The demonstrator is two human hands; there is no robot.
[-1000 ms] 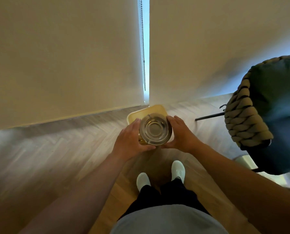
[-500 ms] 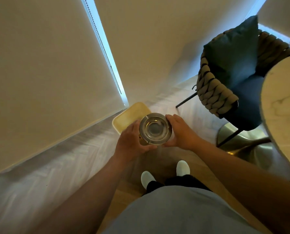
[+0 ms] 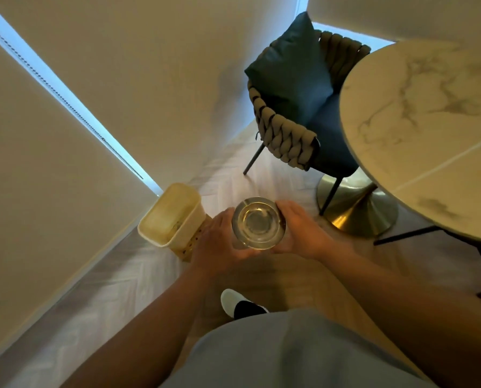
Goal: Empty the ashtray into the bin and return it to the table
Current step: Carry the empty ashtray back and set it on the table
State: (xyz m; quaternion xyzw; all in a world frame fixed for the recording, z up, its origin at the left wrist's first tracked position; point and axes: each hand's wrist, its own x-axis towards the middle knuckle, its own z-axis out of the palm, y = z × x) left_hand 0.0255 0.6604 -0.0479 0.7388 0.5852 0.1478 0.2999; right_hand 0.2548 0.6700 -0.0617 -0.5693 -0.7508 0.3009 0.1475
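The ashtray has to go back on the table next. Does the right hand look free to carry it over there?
Probably yes. The right hand already grips the ashtray with the left hand, and the marble table lies on the right with nothing visible between. Its visible top is bare.

The one camera sits on the person's head, looking steeply down past the torso at the herringbone floor, close above the hands (wide lens bending the blinds), with the marble table at right.
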